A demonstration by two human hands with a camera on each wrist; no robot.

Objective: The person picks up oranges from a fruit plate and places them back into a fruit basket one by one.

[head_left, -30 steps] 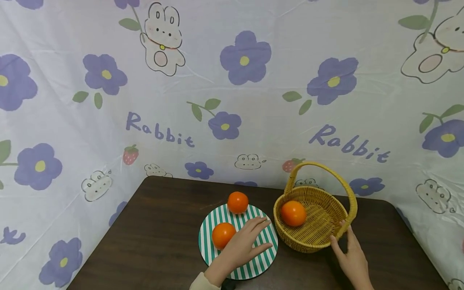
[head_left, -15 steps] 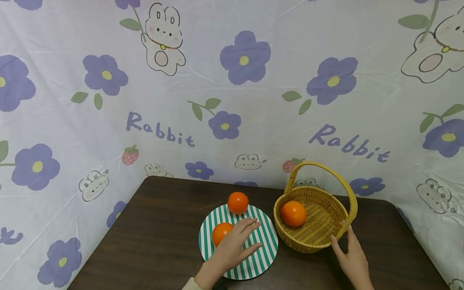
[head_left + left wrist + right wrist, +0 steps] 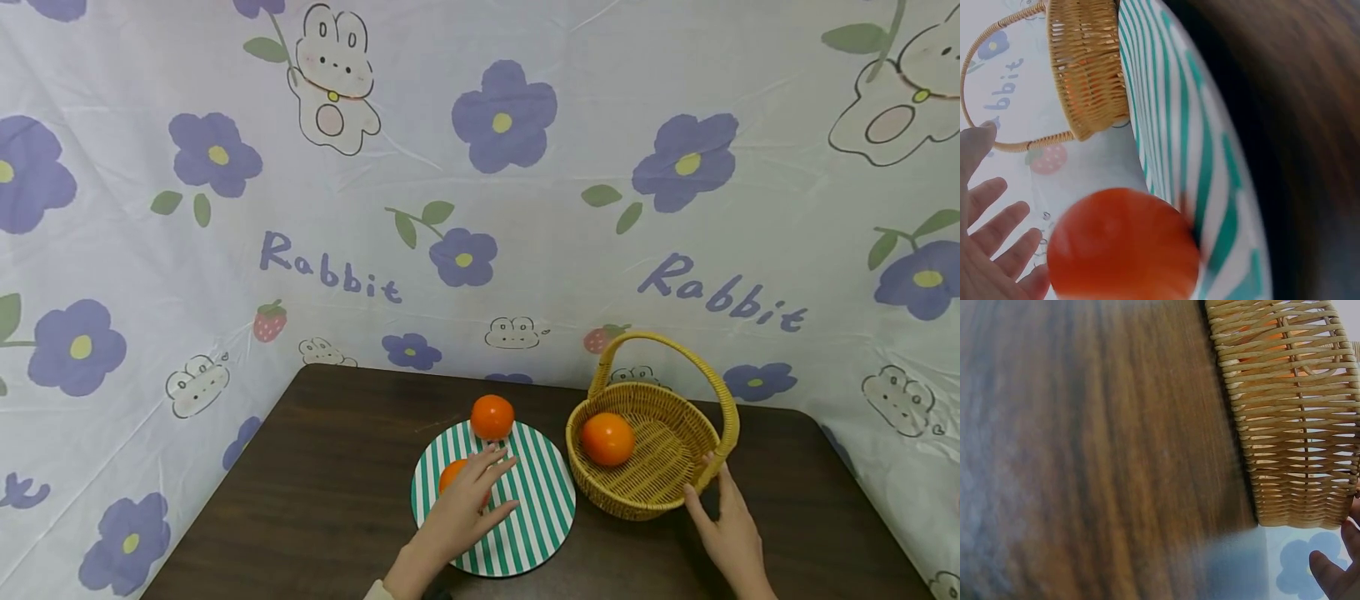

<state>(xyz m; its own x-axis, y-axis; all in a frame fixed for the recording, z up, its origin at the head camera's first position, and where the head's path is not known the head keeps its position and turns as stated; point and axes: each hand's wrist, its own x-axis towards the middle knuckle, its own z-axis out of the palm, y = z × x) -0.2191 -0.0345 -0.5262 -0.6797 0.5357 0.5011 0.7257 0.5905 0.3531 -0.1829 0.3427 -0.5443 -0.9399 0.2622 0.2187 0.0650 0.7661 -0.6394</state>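
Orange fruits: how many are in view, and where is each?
3: the far fruit at the edge of the plate, the near fruit on it, partly hidden by the left hand, and the third fruit in the basket.

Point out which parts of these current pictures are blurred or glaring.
Head: plate and basket look fairly crisp. Left wrist: near fruit and table blurred. Right wrist: table smeared, pale sheen toward the left edge; basket weave sharper.
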